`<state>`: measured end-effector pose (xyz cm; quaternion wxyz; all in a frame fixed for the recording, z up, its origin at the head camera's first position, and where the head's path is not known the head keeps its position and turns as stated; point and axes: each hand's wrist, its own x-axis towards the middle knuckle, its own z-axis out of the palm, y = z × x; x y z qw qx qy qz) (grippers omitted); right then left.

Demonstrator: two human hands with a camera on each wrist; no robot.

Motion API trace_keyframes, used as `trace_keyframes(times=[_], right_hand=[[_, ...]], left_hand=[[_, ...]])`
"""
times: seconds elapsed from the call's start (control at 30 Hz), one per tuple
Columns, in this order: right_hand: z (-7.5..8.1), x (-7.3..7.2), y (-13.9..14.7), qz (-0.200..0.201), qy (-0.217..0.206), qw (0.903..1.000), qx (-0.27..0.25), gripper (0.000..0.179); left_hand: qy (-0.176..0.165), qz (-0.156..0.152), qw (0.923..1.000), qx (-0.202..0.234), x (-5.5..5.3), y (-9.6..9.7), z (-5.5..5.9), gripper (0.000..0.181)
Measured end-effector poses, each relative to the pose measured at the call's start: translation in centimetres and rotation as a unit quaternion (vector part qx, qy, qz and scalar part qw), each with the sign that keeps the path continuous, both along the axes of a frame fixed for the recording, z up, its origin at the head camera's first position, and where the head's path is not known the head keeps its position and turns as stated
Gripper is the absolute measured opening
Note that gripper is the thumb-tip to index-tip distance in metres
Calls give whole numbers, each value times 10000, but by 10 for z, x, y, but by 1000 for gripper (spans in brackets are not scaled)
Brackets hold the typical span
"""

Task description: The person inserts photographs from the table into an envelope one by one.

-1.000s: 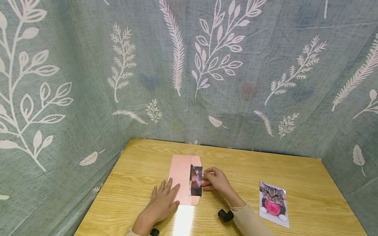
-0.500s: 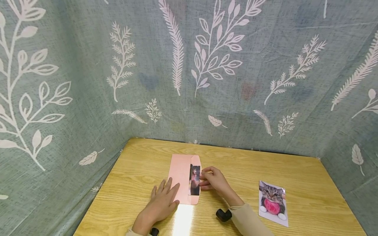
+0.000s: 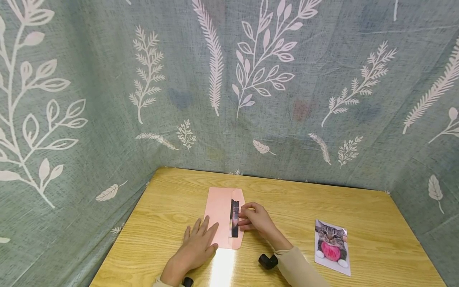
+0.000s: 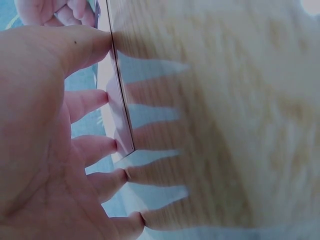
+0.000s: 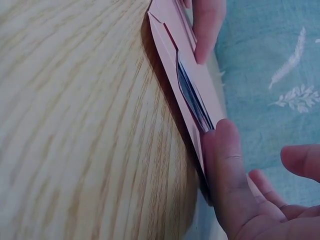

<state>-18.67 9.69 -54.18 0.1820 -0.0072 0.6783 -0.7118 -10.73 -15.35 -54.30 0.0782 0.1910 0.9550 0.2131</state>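
A pink envelope lies on the wooden table with its flap side to the right. Out of its opening sticks a narrow strip of a dark photo; the rest is hidden inside. In the right wrist view the photo bows a little within the slit. My right hand pinches the photo's outer edge between thumb and fingers, right over the flap. Flat and spread, my left hand rests with its fingertips on the envelope's lower left part and the table beside it.
A cat photo lies on the table to the right of my right hand. Black wrist devices show at both wrists. A grey-green curtain with white leaf prints hangs behind and along the sides.
My right hand has moved left, sliding the photo deeper into the envelope, so a narrower strip of it shows. The left hand has stayed in place on the envelope.
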Motion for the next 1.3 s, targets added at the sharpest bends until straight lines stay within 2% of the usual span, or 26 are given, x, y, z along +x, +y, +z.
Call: trace_keyframes(times=[0.9, 1.3], right_hand=[[-5, -2, -8, 114, 1, 9999, -108, 38], [0, 0, -14, 68, -26, 9999, -115, 39]], left_hand=[[1, 64, 10000, 3, 0, 2, 1, 62], [31, 42, 10000, -47, 0, 3, 2, 62]])
